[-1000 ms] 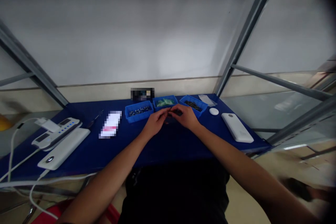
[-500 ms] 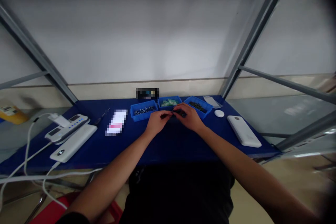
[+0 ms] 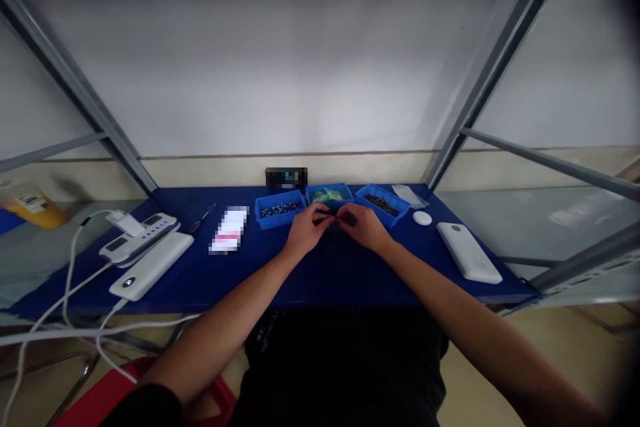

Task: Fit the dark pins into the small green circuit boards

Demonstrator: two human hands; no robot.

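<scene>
My left hand (image 3: 307, 228) and my right hand (image 3: 363, 225) meet over the blue table, fingertips together. Both are closed in a pinch; whatever sits between the fingers is too small and dark to name. Just beyond them stand three blue bins. The left bin (image 3: 267, 221) holds small shiny metal pieces (image 3: 280, 209). In the middle bin (image 3: 345, 188) lie pale green pieces (image 3: 327, 195), partly behind my fingers. Dark, thin screw-like pieces (image 3: 383, 204) fill the right bin (image 3: 404, 207), close to my right hand.
A phone with a lit, blurred screen (image 3: 229, 230) lies left on the table (image 3: 320, 283). Farther left are a white power bank (image 3: 153, 267), a power strip (image 3: 143, 240) and cables. To the right are a white disc (image 3: 423, 218), another white power bank (image 3: 469, 252) and a clear bag (image 3: 409, 195). Metal posts flank the table.
The view has shifted slightly, so the table things appear farther right. My fingers have changed position a little, the left fingers now arched higher; both hands stay together.
</scene>
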